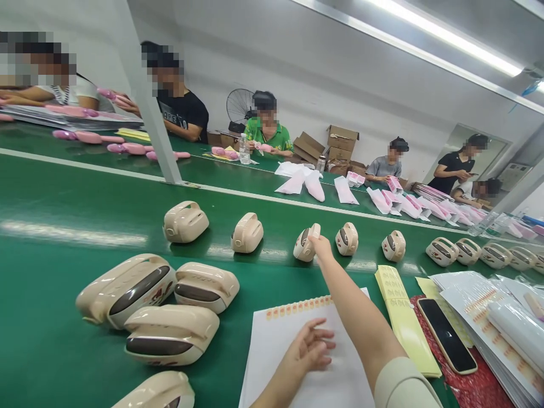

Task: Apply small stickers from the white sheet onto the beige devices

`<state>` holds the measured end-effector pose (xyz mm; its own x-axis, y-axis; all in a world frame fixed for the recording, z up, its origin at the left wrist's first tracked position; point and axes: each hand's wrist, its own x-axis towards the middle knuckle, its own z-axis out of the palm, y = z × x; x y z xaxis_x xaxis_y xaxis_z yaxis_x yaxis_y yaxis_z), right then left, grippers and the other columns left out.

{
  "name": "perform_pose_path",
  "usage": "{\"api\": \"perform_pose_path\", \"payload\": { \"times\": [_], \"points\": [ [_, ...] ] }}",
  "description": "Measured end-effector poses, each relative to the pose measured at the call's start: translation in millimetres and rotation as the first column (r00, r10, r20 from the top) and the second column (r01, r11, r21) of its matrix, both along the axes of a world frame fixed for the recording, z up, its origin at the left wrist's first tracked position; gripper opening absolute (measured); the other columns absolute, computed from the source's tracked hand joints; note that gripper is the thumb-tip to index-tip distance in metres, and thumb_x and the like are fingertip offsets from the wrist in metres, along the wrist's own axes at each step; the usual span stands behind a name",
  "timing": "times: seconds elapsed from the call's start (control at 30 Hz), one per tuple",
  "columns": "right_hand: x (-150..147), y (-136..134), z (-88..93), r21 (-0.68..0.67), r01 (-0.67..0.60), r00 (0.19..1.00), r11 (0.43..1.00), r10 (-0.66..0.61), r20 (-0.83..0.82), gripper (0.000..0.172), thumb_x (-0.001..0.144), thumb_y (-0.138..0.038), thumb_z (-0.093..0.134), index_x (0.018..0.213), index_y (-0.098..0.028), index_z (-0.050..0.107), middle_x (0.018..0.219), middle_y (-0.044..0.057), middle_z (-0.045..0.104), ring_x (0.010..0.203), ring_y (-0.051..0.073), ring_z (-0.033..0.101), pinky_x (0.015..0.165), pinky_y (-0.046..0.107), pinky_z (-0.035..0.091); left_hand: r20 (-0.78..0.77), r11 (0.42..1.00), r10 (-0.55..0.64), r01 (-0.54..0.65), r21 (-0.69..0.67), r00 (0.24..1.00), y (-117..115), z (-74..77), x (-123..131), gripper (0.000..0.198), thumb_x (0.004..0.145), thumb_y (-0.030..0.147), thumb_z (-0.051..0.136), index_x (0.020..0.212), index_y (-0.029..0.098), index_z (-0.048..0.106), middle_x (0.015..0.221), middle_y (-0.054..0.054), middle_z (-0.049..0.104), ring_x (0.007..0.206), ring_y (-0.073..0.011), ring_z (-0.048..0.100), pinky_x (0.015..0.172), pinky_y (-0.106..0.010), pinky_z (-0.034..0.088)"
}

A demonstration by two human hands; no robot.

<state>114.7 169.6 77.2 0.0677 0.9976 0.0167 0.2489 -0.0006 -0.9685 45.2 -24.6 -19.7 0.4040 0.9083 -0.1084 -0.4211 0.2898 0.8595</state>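
My right hand [321, 247] reaches across the green belt, its fingers on a small beige appliance [304, 243] with a top handle and a dark oval panel. Over a white sticker sheet [272, 351] hovers my left hand [309, 347], its fingers apart and holding nothing. Orange stickers line the sheet's top edge. Several more beige appliances, such as one at the left [186, 222], stand in a row along the belt. To the left of the sheet, others [172, 334] are grouped on the near green surface.
Right of my right forearm lie yellow sticker strips [399, 317], a phone [447, 335] on red wrap and stacked sticker sheets [497, 323]. A white post [148, 90] rises beyond the belt. Several people sit or stand across it, near pink items and white bags [314, 184].
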Motion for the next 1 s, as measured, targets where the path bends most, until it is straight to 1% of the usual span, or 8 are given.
{"api": "perform_pose_path", "payload": {
  "times": [0.2, 0.33, 0.4, 0.47, 0.53, 0.67, 0.83, 1.0],
  "points": [
    [33.4, -77.8, 7.8, -0.186, -0.023, 0.956, 0.982, -0.033, -0.292, 0.034, 0.075, -0.044, 0.04, 0.051, -0.022, 0.029, 0.042, -0.006, 0.026, 0.039, 0.009, 0.027, 0.042, 0.022, 0.029, 0.361, 0.975, 0.222, -0.198, -0.103, 0.906, 2.7, 22.9, -13.6, 0.055, 0.077, 0.066, 0.038, 0.119, 0.033, 0.051, 0.129, -0.005, 0.054, 0.126, -0.0236, 0.039, 0.101, -0.045, 0.033],
    [45.7, -148.1, -6.5, -0.327, -0.316, 0.846, 0.891, 0.108, -0.522, 0.038, 0.07, -0.052, 0.05, 0.055, -0.021, 0.035, 0.046, -0.007, 0.031, 0.039, 0.006, 0.026, 0.042, 0.021, 0.028, 0.437, 0.957, 0.289, -0.262, -0.121, 0.852, -3.7, 20.5, -19.2, 0.055, 0.075, 0.068, 0.039, 0.117, 0.036, 0.054, 0.123, 0.001, 0.059, 0.121, -0.0236, 0.045, 0.095, -0.039, 0.042],
    [56.5, -172.0, -10.8, -0.312, -0.406, 0.85, 0.859, 0.229, -0.475, 0.037, 0.068, -0.056, 0.051, 0.063, -0.021, 0.042, 0.052, -0.006, 0.038, 0.042, 0.007, 0.034, 0.045, 0.023, 0.034, 0.444, 0.956, 0.292, -0.25, -0.152, 0.847, -8.9, 16.6, -20.8, 0.054, 0.077, 0.067, 0.036, 0.121, 0.039, 0.05, 0.122, 0.001, 0.06, 0.116, -0.0249, 0.05, 0.09, -0.04, 0.046],
    [77.1, -184.9, -11.6, -0.219, -0.296, 0.943, 0.93, 0.247, -0.224, 0.037, 0.067, -0.054, 0.055, 0.079, -0.02, 0.049, 0.067, -0.002, 0.049, 0.051, 0.01, 0.044, 0.054, 0.028, 0.042, 0.453, 0.958, 0.279, -0.21, -0.197, 0.847, -13.5, 15.2, -22.1, 0.057, 0.077, 0.067, 0.035, 0.125, 0.039, 0.046, 0.121, 0.0, 0.061, 0.112, -0.0266, 0.054, 0.086, -0.042, 0.048],
    [108.9, -188.4, -10.7, -0.022, -0.035, 0.992, 0.999, 0.037, 0.122, 0.04, 0.066, -0.046, 0.059, 0.095, -0.021, 0.051, 0.09, 0.004, 0.053, 0.064, 0.013, 0.051, 0.067, 0.033, 0.045, 0.461, 0.953, 0.275, -0.176, -0.245, 0.844, -16.4, 18.7, -23.0, 0.059, 0.076, 0.068, 0.037, 0.126, 0.039, 0.044, 0.119, -0.001, 0.062, 0.109, -0.0279, 0.056, 0.086, -0.044, 0.049],
    [184.5, -180.7, -13.1, 0.207, 0.501, 0.699, 0.841, -0.534, 0.477, 0.027, 0.07, -0.033, 0.053, 0.091, -0.017, 0.06, 0.099, 0.011, 0.053, 0.082, 0.021, 0.055, 0.079, 0.036, 0.043, 0.443, 0.919, 0.352, -0.215, -0.331, 0.825, -17.1, 39.5, -22.5, 0.056, 0.073, 0.068, 0.042, 0.123, 0.044, 0.046, 0.117, 0.002, 0.064, 0.112, -0.029, 0.053, 0.087, -0.049, 0.047],
    [228.4, -168.6, -32.2, 0.105, 0.645, 0.619, 0.757, -0.598, 0.509, 0.012, 0.067, -0.025, 0.051, 0.064, -0.017, 0.06, 0.072, 0.01, 0.061, 0.078, 0.025, 0.057, 0.072, 0.034, 0.042, 0.311, 0.83, 0.48, -0.31, -0.464, 0.82, -14.1, 60.8, -20.5, 0.054, 0.068, 0.069, 0.048, 0.114, 0.042, 0.055, 0.117, 0.003, 0.063, 0.117, -0.0296, 0.048, 0.089, -0.048, 0.046],
    [225.8, -162.7, -46.4, 0.087, 0.678, 0.618, 0.73, -0.63, 0.471, 0.011, 0.063, -0.026, 0.05, 0.058, -0.018, 0.056, 0.073, 0.007, 0.062, 0.073, 0.022, 0.057, 0.07, 0.031, 0.041, 0.293, 0.789, 0.521, -0.322, -0.523, 0.802, -12.4, 55.7, -27.5, 0.054, 0.067, 0.062, 0.055, 0.114, 0.037, 0.057, 0.118, -0.001, 0.062, 0.113, -0.0338, 0.05, 0.089, -0.054, 0.043]
  ]
}}
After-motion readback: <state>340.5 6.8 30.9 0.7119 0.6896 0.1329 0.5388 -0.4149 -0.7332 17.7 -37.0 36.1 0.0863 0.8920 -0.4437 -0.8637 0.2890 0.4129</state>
